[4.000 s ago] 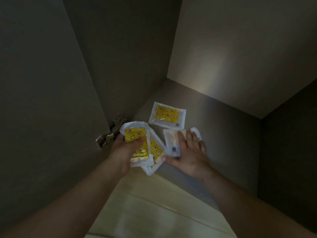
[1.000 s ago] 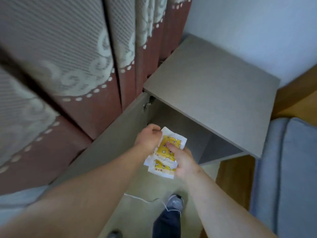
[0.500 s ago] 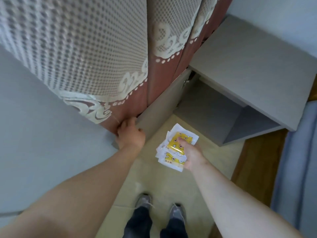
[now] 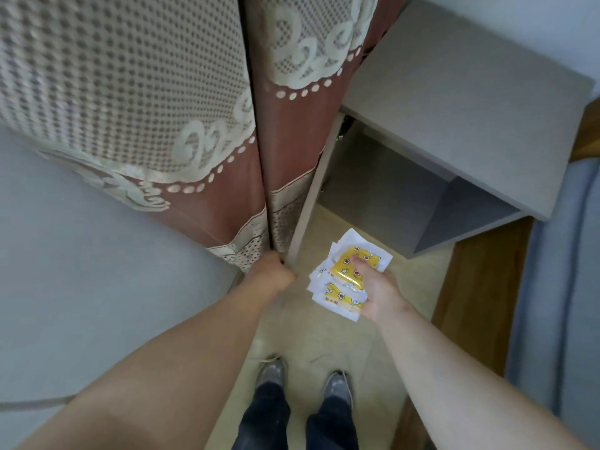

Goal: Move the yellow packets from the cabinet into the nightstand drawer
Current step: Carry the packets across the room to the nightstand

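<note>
Yellow packets [image 4: 352,276], white-bordered, lie fanned in the right hand [image 4: 378,295] with the thumb pinching on top, presumably so the stack carries as one. Two yellow faces show, with more white edges beneath; total uncertain. They are outside the cabinet [image 4: 389,190], which stands open at 1 o'clock. At 9 o'clock the left hand [image 4: 272,274] has its grip closed on the cabinet door [image 4: 308,196] edge, likely to shut it. Two shoes [image 4: 271,375] stand at 6 o'clock.
</note>
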`<move>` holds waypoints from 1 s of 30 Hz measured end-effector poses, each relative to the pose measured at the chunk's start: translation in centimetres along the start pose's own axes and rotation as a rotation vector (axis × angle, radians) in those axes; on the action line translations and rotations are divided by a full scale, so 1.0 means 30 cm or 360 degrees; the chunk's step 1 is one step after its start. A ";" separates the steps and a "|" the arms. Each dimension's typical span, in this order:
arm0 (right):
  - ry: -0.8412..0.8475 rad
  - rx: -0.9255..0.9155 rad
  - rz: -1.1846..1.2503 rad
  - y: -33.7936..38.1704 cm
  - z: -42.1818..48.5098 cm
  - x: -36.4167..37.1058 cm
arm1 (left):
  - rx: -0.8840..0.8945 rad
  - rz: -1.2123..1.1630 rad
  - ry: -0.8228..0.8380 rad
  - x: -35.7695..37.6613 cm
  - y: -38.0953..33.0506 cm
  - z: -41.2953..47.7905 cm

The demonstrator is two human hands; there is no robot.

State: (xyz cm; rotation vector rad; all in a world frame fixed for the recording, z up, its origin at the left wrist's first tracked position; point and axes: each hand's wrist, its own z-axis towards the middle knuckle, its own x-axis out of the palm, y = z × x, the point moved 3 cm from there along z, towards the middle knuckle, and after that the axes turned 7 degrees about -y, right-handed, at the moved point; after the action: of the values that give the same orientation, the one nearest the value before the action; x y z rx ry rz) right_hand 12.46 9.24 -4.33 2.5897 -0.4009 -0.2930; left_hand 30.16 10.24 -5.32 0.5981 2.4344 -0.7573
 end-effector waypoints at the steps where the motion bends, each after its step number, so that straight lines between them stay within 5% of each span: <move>1: -0.0020 -0.0001 0.0031 0.010 0.003 -0.030 | -0.0034 -0.0100 0.0106 0.045 -0.031 -0.021; 6: -0.0125 -0.0035 0.0224 0.068 0.041 -0.220 | -0.0119 -0.0487 0.0421 0.261 -0.185 -0.083; 19: -0.0330 -0.0114 0.0675 0.229 0.192 -0.692 | -0.0122 -0.1072 0.0570 0.605 -0.751 -0.213; 30: -0.0366 -0.0366 0.0982 0.394 0.098 -0.942 | 0.0453 -0.0500 0.0788 0.693 -1.063 -0.459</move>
State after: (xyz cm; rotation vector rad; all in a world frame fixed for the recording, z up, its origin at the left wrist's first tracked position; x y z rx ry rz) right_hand -17.41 7.53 2.85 2.0874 -1.1405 -0.3855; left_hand -7.75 0.15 4.61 0.5652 2.9441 -1.2202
